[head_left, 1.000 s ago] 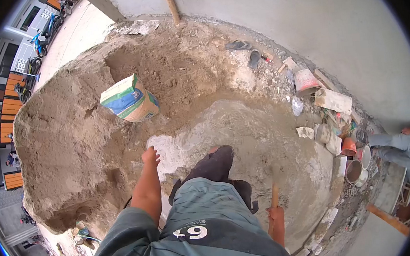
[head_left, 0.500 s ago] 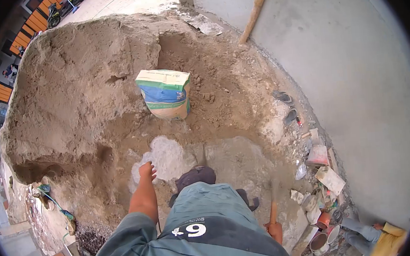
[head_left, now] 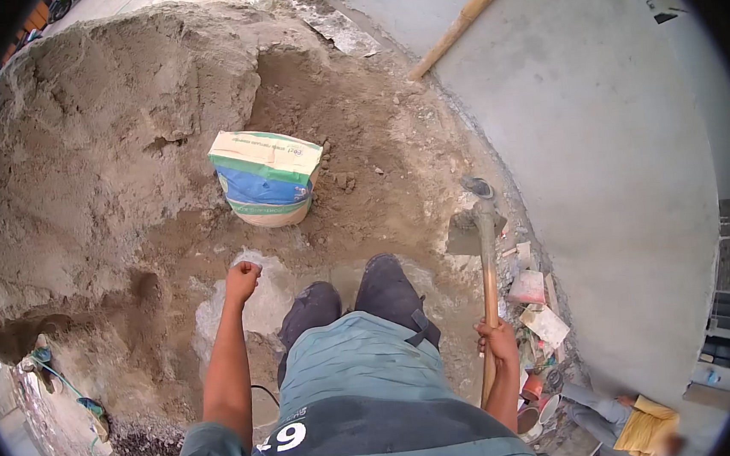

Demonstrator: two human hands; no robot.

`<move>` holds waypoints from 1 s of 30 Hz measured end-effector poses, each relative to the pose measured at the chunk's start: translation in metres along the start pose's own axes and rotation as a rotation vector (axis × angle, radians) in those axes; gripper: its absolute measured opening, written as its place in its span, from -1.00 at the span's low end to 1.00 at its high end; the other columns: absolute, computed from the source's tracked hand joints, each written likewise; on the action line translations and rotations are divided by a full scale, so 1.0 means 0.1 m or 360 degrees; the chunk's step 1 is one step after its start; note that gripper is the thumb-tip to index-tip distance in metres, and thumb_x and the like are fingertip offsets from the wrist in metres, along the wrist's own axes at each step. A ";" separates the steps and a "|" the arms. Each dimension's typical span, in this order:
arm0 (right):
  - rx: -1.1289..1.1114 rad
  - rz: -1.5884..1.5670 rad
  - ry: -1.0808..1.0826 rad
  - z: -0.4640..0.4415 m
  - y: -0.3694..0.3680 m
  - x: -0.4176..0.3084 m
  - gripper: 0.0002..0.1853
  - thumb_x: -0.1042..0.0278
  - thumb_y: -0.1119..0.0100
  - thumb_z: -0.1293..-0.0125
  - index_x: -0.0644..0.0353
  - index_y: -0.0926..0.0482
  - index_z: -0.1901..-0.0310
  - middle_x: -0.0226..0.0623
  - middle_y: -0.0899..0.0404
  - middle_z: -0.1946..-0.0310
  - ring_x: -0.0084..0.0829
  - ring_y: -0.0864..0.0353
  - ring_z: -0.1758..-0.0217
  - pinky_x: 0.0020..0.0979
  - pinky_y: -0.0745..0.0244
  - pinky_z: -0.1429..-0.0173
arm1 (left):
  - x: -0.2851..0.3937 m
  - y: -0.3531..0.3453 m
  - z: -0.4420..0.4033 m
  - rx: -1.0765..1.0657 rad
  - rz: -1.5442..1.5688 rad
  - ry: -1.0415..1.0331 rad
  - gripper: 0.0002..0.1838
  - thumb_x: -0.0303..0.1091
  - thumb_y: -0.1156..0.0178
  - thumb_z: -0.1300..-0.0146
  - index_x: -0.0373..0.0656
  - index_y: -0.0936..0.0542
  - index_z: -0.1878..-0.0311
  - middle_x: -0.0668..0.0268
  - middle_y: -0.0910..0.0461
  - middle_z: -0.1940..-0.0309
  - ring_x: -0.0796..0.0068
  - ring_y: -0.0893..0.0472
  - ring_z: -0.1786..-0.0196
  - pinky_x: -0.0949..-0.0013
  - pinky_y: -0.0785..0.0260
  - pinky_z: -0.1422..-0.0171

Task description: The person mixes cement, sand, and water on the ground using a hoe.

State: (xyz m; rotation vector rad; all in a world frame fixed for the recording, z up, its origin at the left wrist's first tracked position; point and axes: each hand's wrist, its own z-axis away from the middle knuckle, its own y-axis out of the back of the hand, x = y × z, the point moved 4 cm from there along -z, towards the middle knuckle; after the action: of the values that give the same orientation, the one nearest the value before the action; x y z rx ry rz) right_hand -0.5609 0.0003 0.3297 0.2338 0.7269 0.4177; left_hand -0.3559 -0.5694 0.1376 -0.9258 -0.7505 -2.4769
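My right hand (head_left: 498, 340) is wrapped round the wooden handle of a hoe-like tool (head_left: 488, 261); its mud-coated head is raised toward the wall side. Over a pale powdery patch (head_left: 272, 300), my left hand (head_left: 243, 280) hangs with fingers curled; whether anything is inside them is too small to tell. A cement bag (head_left: 265, 177) with blue and green bands stands upright on the sand beyond my left hand. Wet grey mix (head_left: 334, 275) shows around my dark shoes.
A large sand heap (head_left: 101, 146) fills the left side. A wooden pole (head_left: 473, 18) leans on the grey wall (head_left: 598, 141). Rubble and buckets (head_left: 528, 421) lie at the right, near a person in a yellow top (head_left: 647, 429). A sandal (head_left: 477, 187) lies by the wall.
The tool has risen in my right hand, and its head now shows. My left hand's fingers have curled in. The view has turned, shifting the person at the right lower in view.
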 end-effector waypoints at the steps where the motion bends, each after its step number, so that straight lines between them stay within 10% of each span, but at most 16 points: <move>1: -0.0004 0.0006 0.0054 -0.02 -0.07 -0.33 -0.68 0.47 -0.34 -0.15 0.22 -0.45 0.08 -0.42 -0.44 0.53 -0.57 -0.41 0.65 -0.49 -0.35 0.60 | 0.22 -0.22 0.06 -0.0120 0.0007 -0.0053 -0.80 -0.26 -0.33 -0.21 -0.22 -0.62 0.31 0.35 -0.64 0.47 0.59 -0.57 0.48 0.45 -0.42 0.34; 10: -0.0359 -0.0483 0.0845 -0.35 -1.20 -3.29 -0.68 0.42 -0.26 -0.29 0.22 -0.42 -0.02 -0.49 -0.36 0.48 -0.68 -0.34 0.58 -0.59 -0.32 0.54 | 2.58 -2.25 1.32 -0.1656 0.0229 -0.0649 -0.35 -0.07 -0.41 -0.21 -0.18 -0.43 -0.26 0.22 -0.58 0.02 0.40 -0.56 -0.05 0.31 -0.41 -0.17; 18: -0.0429 -0.0499 0.1696 -2.84 -2.86 -4.78 -0.64 0.34 -0.27 -0.31 0.29 -0.36 0.00 -0.31 -0.49 0.39 -0.53 -0.56 0.50 -0.46 -0.52 0.46 | 3.70 -3.19 -1.10 -0.0754 0.0584 -0.0677 -0.73 -0.24 -0.25 -0.26 -0.22 -0.46 0.40 0.37 -0.48 0.67 0.59 -0.46 0.67 0.41 -0.27 0.60; 22: -0.0337 -0.0225 0.1033 -4.32 -3.84 -3.17 -0.70 0.30 -0.23 -0.33 0.31 -0.37 0.13 -0.35 -0.47 0.59 -0.52 -0.51 0.67 -0.43 -0.49 0.59 | 2.63 -3.76 -2.66 -0.0839 0.0547 -0.0219 -0.79 -0.34 -0.20 -0.24 -0.15 -0.41 0.46 0.36 -0.44 0.66 0.55 -0.43 0.67 0.39 -0.29 0.59; 26: -0.0614 -0.0139 -0.0089 -4.92 -4.30 -1.51 -0.83 0.40 -0.14 -0.33 0.29 -0.38 0.21 -0.35 -0.41 0.60 -0.50 -0.45 0.64 -0.36 -0.45 0.60 | 1.41 -3.80 -2.40 -0.0740 0.0572 0.0510 -0.78 -0.31 -0.21 -0.22 -0.17 -0.45 0.48 0.36 -0.44 0.65 0.51 -0.44 0.67 0.41 -0.29 0.59; 30: -0.0879 -0.0544 -0.0259 -4.37 -3.97 -1.77 -0.88 0.45 -0.08 -0.32 0.24 -0.37 0.34 -0.35 -0.39 0.62 -0.47 -0.41 0.64 -0.35 -0.44 0.57 | 1.98 -3.51 -1.82 -0.0838 0.0291 0.0416 -0.85 -0.33 -0.19 -0.23 -0.15 -0.47 0.39 0.39 -0.45 0.60 0.54 -0.45 0.61 0.43 -0.33 0.53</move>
State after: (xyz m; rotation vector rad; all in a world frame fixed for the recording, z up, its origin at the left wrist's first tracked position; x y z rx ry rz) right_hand -0.8644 -0.4058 -0.0207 -0.3693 0.4565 0.2551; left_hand -0.7664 -0.4382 0.0366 -0.7648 0.0798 -2.5981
